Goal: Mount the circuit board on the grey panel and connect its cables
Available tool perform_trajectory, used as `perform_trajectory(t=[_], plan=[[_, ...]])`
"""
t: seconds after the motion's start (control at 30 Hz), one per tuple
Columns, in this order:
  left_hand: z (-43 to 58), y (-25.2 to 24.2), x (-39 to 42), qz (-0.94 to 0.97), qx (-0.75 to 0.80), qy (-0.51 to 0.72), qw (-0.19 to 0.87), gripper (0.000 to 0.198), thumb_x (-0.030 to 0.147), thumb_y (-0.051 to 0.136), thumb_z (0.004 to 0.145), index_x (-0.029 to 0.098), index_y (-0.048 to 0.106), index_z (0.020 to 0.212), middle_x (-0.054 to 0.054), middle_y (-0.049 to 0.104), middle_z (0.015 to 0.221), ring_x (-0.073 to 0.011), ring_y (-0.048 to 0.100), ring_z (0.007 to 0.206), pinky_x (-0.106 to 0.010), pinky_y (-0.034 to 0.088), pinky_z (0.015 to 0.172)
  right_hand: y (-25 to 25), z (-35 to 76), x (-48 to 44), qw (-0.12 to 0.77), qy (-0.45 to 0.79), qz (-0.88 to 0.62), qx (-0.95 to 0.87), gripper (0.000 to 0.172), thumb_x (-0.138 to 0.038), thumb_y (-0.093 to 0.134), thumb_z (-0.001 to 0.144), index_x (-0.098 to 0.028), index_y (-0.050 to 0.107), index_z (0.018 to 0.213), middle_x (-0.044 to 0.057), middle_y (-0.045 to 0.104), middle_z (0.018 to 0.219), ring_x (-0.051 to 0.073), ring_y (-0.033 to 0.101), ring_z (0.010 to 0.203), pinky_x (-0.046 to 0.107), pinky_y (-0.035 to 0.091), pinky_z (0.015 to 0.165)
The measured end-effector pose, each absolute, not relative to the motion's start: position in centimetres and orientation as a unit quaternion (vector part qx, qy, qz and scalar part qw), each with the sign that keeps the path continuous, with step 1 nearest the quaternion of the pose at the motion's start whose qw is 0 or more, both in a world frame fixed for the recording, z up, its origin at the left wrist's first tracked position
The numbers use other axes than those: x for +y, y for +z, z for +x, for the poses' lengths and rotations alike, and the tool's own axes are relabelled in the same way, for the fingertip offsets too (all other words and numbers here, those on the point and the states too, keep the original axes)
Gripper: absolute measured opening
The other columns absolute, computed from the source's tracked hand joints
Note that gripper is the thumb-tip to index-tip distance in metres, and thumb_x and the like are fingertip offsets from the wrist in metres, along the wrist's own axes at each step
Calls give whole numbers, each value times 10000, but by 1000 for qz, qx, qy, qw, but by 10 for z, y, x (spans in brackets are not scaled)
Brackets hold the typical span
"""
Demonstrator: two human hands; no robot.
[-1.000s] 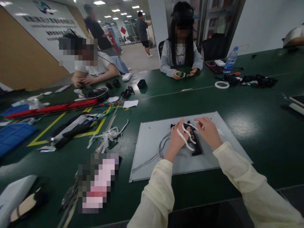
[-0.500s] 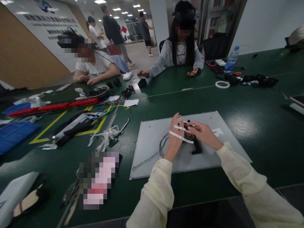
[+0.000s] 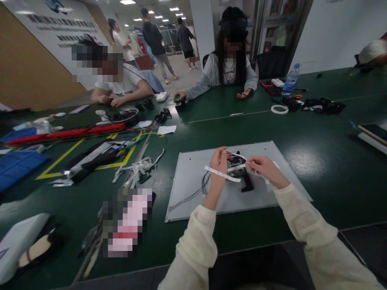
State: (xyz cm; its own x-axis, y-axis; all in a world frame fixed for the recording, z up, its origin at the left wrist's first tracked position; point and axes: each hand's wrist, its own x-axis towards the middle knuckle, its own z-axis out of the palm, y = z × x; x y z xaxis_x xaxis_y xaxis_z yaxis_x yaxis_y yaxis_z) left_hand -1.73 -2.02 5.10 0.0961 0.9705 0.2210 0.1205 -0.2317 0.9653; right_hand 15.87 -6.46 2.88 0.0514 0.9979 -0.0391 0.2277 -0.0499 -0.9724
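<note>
What I'd worry about, watching from here, is those strips. The person's right hand [image 3: 266,169], above the right half of the white board [image 3: 186,177], has its grip pinched on the near end of a narrow white strip [image 3: 238,155] that reaches across to the left fingers. The left hand [image 3: 219,163] is raised above the middle of the board; whether its grip holds the other end or merely touches it, I cannot tell. A second strip [image 3: 227,176] lies across the left wrist, one end sticking out free. If the strips are sticky, as I suspect, a turn of that wrist could fold this one onto itself or catch it on its neighbour.

Below the hands, on the board right of its middle, sits a dark device [image 3: 248,184] with a hooked black frame. A strip let droop might stick there askew. Grey cables [image 3: 188,199] loop over the board's left half, close to the left hand; a sleeve snagging them could drag the device, if they join it, though that spot is hidden.
</note>
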Motion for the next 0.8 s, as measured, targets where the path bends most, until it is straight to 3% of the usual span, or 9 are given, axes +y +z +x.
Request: perform_trajectory(t=[0.2,0.43,0.67,0.8], plan=[[-25,48,-81,647,447,419,454,200,247,419,908,194,574,1023,-56,692,977,-169,665,915,-292,552,767,7,156,-104,446,354,-631,-526,269,-423,563,770,-171,655,781,-4,591,572,141,551,543,253,402,533],[-16,25,-128,753,454,361,309,342,160,407,894,176,513,1218,-112,570,1273,-209,519,1212,-418,411,1065,4,154,-110,415,226,-685,-555,236,-389,552,779,-183,661,747,8,623,609,166,566,580,278,380,585],[-13,15,-138,786,460,323,256,395,236,371,937,169,430,1322,-122,509,1358,-220,461,1281,-444,385,1084,2,153,-113,387,190,-691,-580,231,-368,526,800,-185,661,761,17,645,649,172,587,617,274,381,613],[-11,10,-143,818,466,274,196,429,238,361,942,146,373,1361,-133,480,1392,-228,432,1306,-486,312,1117,1,147,-114,364,133,-702,-598,217,-351,522,814,-189,652,752,13,642,642,166,603,622,267,383,625]])
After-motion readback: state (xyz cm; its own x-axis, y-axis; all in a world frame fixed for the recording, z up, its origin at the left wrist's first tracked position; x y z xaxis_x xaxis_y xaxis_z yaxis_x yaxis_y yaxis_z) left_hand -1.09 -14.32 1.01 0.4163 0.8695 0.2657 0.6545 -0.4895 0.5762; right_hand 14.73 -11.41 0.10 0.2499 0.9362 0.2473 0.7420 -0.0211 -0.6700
